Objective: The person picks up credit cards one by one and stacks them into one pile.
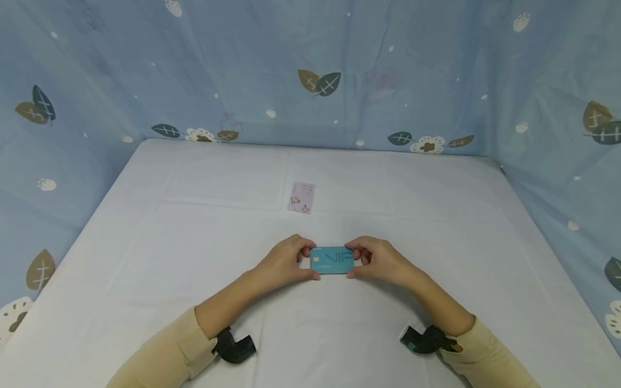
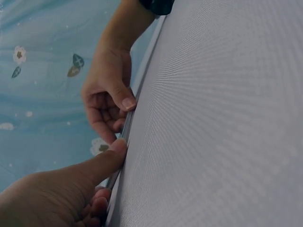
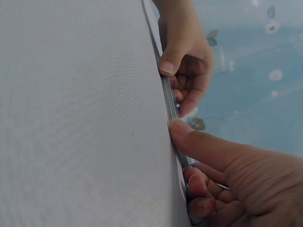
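A small stack of cards (image 1: 332, 262) lies flat on the white cloth, its top card teal with VIP lettering and a gold chip. In the right wrist view the layered edges (image 3: 169, 100) of several cards show. My left hand (image 1: 283, 263) pinches the stack's left end, thumb at the near edge and fingers at the far edge. At the opposite end, my right hand (image 1: 383, 262) grips it the same way. Beyond the hands, a pale pink card (image 1: 301, 198) with a floral print lies by itself.
White cloth (image 1: 194, 242) covers the table. A blue curtain (image 1: 271, 48) with leaf and flower prints hangs behind it and along both sides. Black wrist devices (image 1: 235, 347) are strapped at both sleeve cuffs.
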{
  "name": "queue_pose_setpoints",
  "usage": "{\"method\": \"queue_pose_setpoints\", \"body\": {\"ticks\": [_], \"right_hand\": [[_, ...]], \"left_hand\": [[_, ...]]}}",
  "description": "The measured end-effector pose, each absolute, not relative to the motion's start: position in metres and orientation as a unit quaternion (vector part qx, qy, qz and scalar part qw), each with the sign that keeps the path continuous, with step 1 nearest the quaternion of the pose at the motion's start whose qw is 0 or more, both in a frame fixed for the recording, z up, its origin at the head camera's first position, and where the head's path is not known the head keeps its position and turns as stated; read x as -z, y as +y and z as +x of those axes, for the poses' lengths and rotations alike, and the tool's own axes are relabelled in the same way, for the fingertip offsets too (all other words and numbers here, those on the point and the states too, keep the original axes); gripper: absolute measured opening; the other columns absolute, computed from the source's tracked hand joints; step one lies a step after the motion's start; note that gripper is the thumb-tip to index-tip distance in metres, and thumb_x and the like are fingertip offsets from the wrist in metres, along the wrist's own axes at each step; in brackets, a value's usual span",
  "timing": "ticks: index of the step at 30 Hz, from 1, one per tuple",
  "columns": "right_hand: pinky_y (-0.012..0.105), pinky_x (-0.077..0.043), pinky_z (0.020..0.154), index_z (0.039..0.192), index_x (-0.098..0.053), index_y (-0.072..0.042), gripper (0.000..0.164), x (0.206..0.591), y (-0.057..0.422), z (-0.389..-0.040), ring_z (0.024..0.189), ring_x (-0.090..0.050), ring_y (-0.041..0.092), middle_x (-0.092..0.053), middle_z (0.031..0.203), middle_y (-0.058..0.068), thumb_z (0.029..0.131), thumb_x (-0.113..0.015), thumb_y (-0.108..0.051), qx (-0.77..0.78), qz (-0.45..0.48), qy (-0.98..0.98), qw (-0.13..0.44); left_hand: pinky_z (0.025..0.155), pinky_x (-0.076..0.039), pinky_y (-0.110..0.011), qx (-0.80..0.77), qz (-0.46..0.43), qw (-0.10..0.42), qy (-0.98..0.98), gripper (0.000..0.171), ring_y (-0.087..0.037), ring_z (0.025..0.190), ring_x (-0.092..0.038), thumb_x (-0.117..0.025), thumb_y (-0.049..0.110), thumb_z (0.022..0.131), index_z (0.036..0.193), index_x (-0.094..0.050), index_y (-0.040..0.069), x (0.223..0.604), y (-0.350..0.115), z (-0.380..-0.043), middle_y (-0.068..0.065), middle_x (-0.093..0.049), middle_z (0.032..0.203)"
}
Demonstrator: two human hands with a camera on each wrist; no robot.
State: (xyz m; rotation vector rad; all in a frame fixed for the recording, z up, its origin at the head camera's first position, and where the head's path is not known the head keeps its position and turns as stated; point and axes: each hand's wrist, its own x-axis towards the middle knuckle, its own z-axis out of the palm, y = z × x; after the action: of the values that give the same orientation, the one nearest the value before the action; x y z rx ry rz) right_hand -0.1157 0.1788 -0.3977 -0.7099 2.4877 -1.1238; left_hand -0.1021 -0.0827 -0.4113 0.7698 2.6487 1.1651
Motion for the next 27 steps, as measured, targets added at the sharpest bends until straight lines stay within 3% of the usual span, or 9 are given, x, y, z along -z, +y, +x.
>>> {"method": "queue_pose_setpoints", "body": {"ticks": [27], "right_hand": [[0.019, -0.044, 0.058, 0.118, -0.061, 0.0, 0.058, 0.3992, 0.1809, -0.117, 0.066, -0.048, 0.009, -0.054, 0.083, 0.001, 0.069, -0.084, -0.02, 0.403, -0.261, 0.863, 0.155]], "left_hand": [[0.068, -0.042, -0.021, -0.397, 0.258, 0.08, 0.877, 0.058, -0.01, 0.078, -0.046, -0.085, 0.03, 0.069, 0.114, -0.058, 0.004, 0.4143, -0.0861, -0.1039, 0.002, -0.049, 0.09]]}}
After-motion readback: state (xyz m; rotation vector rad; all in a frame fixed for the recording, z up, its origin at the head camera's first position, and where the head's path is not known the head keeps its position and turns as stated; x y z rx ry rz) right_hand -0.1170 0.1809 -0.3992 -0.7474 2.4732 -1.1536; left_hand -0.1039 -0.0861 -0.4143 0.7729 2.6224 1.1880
